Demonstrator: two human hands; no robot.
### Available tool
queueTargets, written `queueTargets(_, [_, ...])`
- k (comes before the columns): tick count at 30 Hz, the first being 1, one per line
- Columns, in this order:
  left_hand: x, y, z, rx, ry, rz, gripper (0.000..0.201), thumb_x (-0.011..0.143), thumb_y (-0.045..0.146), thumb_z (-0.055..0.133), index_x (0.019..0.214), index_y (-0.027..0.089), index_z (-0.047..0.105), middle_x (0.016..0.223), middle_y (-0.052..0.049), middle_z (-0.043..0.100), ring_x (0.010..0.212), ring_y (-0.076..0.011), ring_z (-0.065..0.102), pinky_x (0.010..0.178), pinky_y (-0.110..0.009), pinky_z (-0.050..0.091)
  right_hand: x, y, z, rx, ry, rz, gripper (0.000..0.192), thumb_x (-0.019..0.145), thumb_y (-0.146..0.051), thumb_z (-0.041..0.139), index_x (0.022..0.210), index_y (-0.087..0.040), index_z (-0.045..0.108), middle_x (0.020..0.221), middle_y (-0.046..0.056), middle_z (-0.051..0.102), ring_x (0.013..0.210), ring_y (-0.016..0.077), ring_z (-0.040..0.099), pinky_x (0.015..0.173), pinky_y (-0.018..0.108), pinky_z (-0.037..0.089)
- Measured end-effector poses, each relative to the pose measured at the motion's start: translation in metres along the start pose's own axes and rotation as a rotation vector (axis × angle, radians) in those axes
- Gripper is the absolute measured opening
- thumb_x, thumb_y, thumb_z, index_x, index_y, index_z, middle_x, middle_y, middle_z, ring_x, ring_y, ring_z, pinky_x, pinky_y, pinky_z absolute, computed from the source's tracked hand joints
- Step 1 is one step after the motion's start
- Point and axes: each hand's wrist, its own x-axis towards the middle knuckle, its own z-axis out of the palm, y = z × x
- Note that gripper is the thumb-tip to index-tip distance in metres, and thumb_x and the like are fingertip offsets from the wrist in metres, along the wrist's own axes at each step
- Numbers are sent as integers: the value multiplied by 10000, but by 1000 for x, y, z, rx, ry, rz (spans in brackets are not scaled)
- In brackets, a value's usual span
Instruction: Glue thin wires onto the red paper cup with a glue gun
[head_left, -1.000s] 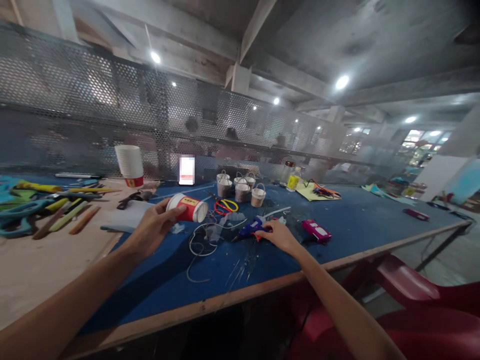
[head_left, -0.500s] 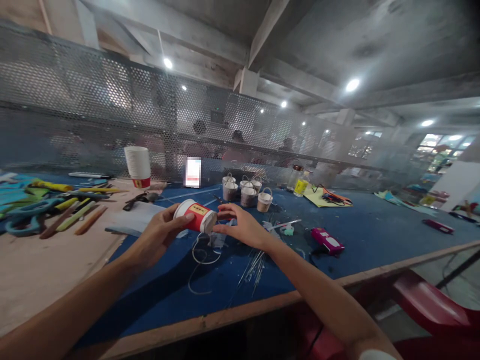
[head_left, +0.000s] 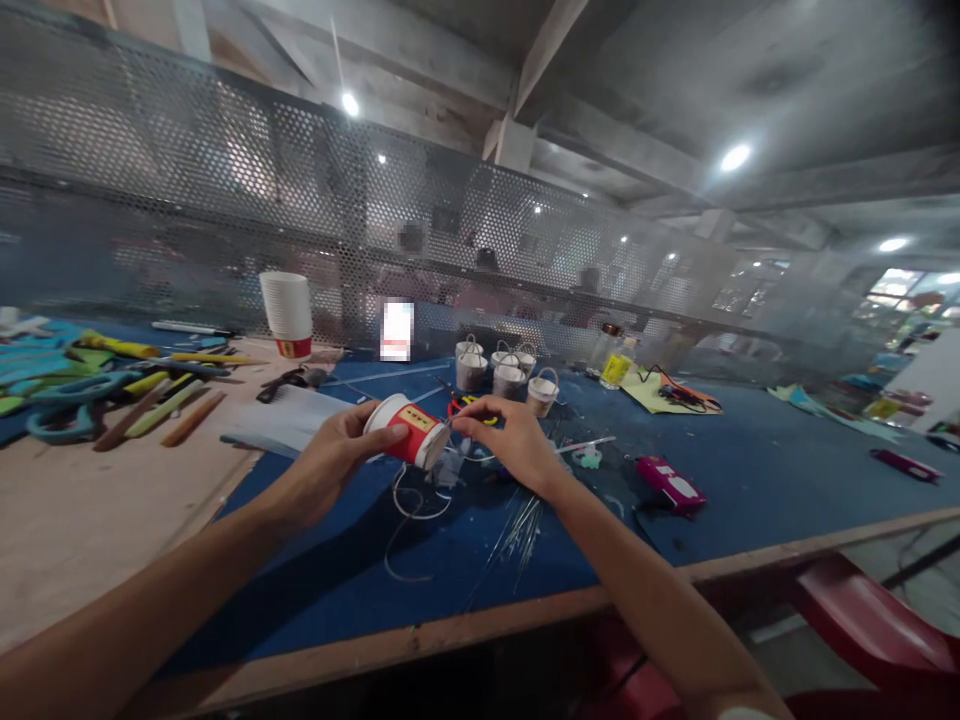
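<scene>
My left hand (head_left: 337,455) is wrapped around a red and white paper cup (head_left: 411,432), held tilted on its side above the table. The cup's base points right, towards my right hand (head_left: 510,435). Thumb and fingers of that right hand are pinched together just beside the base; what they hold, if anything, is too small to make out. Under the cup lie a loop of white cord (head_left: 420,512) and a crumpled clear scrap (head_left: 448,468). Partly hidden behind my right fingers is a tool with red and yellow handles (head_left: 456,405).
Several small cups with handles (head_left: 508,380) stand behind my hands. A paper cup stack (head_left: 287,310) and scissors (head_left: 67,405) are on the left. Thin wires (head_left: 521,525), a magenta device (head_left: 671,485) and a bottle with a yellow label (head_left: 616,368) lie or stand to the right.
My right fingers, spread near the cup's base before, have closed into a pinch and drawn slightly right. The red and yellow handles have come into sight. The whole view has shifted a little.
</scene>
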Motion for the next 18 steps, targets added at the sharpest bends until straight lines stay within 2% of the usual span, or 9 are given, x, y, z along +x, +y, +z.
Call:
queueTargets(8, [-2, -1, 1, 77, -49, -10, 236, 766, 325, 827, 964, 213, 763, 906, -30, 767, 800, -190, 674, 756, -271, 504, 2, -13, 5, 44, 36, -53, 161, 892, -376, 709, 905, -217, 729, 944, 24, 743, 892, 170, 671, 860, 326, 522])
queueTargets(18, [-3, 2, 2, 69, -99, -15, 266, 769, 324, 827, 990, 198, 748, 889, -30, 757, 810, -201, 673, 766, -286, 503, 9, 0, 9, 64, 107, -101, 174, 865, -388, 729, 858, -214, 734, 850, 20, 740, 802, 171, 667, 766, 316, 529])
